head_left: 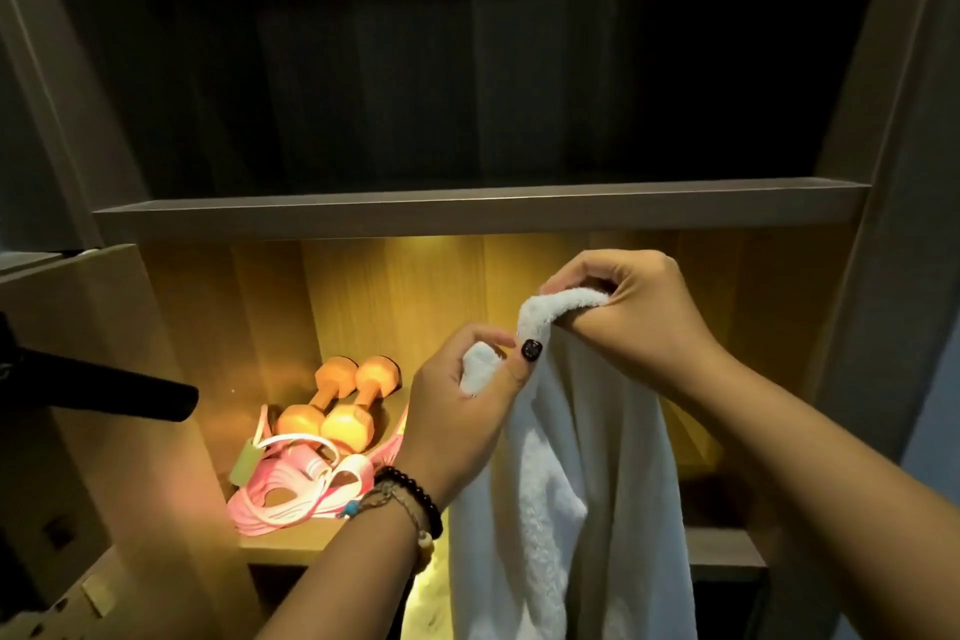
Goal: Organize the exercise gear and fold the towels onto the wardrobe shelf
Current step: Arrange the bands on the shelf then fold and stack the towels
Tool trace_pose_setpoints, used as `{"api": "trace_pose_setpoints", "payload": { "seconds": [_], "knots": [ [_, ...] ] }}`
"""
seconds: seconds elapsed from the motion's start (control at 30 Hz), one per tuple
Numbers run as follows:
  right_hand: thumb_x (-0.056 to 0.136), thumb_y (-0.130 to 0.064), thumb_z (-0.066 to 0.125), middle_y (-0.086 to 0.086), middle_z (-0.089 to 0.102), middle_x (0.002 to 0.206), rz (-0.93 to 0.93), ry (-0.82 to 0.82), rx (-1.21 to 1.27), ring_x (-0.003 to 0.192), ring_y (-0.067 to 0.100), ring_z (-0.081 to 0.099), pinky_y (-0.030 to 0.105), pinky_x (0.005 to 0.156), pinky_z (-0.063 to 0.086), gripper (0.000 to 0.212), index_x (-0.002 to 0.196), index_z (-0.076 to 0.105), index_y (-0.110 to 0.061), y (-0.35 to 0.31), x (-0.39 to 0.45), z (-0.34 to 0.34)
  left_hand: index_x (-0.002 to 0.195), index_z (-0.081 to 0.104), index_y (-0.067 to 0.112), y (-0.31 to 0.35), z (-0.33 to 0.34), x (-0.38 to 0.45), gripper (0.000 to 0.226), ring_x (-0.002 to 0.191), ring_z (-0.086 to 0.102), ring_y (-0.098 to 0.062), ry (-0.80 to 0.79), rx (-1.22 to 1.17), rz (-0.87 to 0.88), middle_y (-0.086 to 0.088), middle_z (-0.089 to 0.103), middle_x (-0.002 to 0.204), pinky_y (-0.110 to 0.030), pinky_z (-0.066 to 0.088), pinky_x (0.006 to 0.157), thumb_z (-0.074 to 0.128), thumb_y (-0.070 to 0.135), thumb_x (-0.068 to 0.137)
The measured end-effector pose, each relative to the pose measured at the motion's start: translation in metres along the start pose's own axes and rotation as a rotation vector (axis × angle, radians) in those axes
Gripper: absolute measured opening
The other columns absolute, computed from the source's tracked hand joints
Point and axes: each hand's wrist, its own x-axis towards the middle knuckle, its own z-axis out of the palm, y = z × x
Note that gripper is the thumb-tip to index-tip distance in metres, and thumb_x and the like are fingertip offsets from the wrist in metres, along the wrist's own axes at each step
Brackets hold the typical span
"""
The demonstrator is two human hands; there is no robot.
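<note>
Lit wardrobe shelf point(291, 543) | both hands' fingers pinch white towel point(571, 483) | dumbbells point(332, 405), markings possibly illegible

- Two orange dumbbells point(337, 400) and pink resistance bands point(301, 483) crowd the lit shelf's point(291, 543) left side.
- A hanging white towel point(571, 483) screens its middle and right.
- A black handle point(104, 387) juts in from the left.

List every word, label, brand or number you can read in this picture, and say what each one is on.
No text can be read anywhere.
The pale green tag on the pink resistance bands: no print can be made out.
The orange dumbbells: marks on the near end are too blurred to read.
The white towel, held by both hands: no label shows.
</note>
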Motion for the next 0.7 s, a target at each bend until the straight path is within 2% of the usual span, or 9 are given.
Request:
{"api": "trace_pose_setpoints", "payload": {
  "seconds": [0.07, 0.13, 0.2, 0.3, 0.43, 0.57, 0.63, 0.7],
  "knots": [
    [0.074, 0.000, 0.072, -0.009, 0.071, 0.076, 0.024, -0.019, -0.032, 0.073, 0.009, 0.067, 0.036, 0.066, 0.057, 0.021, 0.083, 0.076, -0.018, 0.009, -0.006, -0.004, 0.072, 0.062, 0.021, -0.003, 0.004, 0.000, 0.023, 0.062, 0.054, -0.011, -0.018, 0.091, -0.016, 0.005, 0.061, 0.066, -0.025, 0.045, 0.055, 0.064, 0.043, 0.079],
    [0.075, -0.004, 0.074, -0.006, 0.072, 0.080, 0.042, -0.084, -0.142, 0.074, 0.010, 0.066, 0.037, 0.066, 0.056, 0.019, 0.087, 0.077, -0.018, 0.026, -0.015, -0.006, 0.064, 0.057, 0.017, -0.007, 0.002, 0.004, 0.033, 0.052, 0.049, -0.019, -0.030, 0.412, 0.098, 0.000, 0.054, 0.055, -0.036, 0.040, 0.047, 0.057, 0.047, 0.077],
    [0.078, -0.011, 0.075, -0.003, 0.071, 0.084, 0.072, -0.206, -0.286, 0.076, 0.012, 0.064, 0.038, 0.066, 0.056, 0.016, 0.092, 0.077, -0.018, 0.046, -0.029, -0.006, 0.061, 0.056, 0.019, -0.009, -0.001, 0.008, 0.032, 0.046, 0.045, -0.017, -0.060, 0.720, 0.275, 0.003, 0.050, 0.050, -0.031, 0.037, 0.042, 0.053, 0.048, 0.075],
    [0.080, -0.010, 0.071, -0.006, 0.068, 0.084, 0.161, -0.349, -0.377, 0.078, 0.011, 0.062, 0.039, 0.067, 0.056, 0.015, 0.090, 0.075, -0.021, 0.077, -0.051, -0.005, 0.061, 0.056, 0.022, -0.014, -0.006, 0.010, 0.029, 0.043, 0.045, -0.015, -0.195, 0.923, 0.451, 0.007, 0.051, 0.050, -0.029, 0.042, 0.038, 0.051, 0.045, 0.077],
    [0.082, -0.006, 0.069, -0.008, 0.064, 0.092, 0.324, -0.307, -0.386, 0.087, 0.010, 0.060, 0.033, 0.076, 0.057, 0.018, 0.092, 0.069, -0.022, 0.106, -0.071, -0.019, 0.063, 0.058, 0.019, -0.035, -0.024, 0.007, 0.030, 0.042, 0.047, -0.017, -0.211, 0.957, 0.471, 0.005, 0.054, 0.053, -0.027, 0.037, 0.037, 0.048, 0.043, 0.079],
    [0.086, -0.008, 0.066, -0.006, 0.057, 0.099, 0.371, -0.291, -0.474, 0.093, 0.014, 0.059, 0.028, 0.077, 0.054, 0.026, 0.096, 0.053, -0.028, 0.121, -0.077, -0.036, 0.064, 0.057, 0.018, -0.051, -0.040, -0.004, 0.028, 0.042, 0.047, -0.017, -0.142, 0.946, 0.437, 0.004, 0.055, 0.054, -0.026, 0.034, 0.036, 0.050, 0.041, 0.079],
    [0.087, -0.004, 0.063, -0.002, 0.057, 0.099, 0.370, -0.213, -0.429, 0.093, 0.017, 0.058, 0.032, 0.077, 0.054, 0.024, 0.094, 0.054, -0.024, 0.121, -0.071, -0.039, 0.063, 0.056, 0.017, -0.054, -0.044, -0.008, 0.029, 0.042, 0.046, -0.019, -0.107, 0.925, 0.409, 0.002, 0.053, 0.052, -0.027, 0.035, 0.036, 0.050, 0.040, 0.080],
    [0.088, 0.000, 0.059, 0.000, 0.059, 0.096, 0.355, -0.114, -0.308, 0.091, 0.017, 0.057, 0.030, 0.073, 0.052, 0.021, 0.094, 0.058, -0.020, 0.113, -0.059, -0.037, 0.062, 0.056, 0.018, -0.056, -0.048, -0.009, 0.031, 0.044, 0.044, -0.019, -0.054, 0.916, 0.337, 0.002, 0.052, 0.052, -0.030, 0.038, 0.037, 0.050, 0.042, 0.080]
  ]
}}
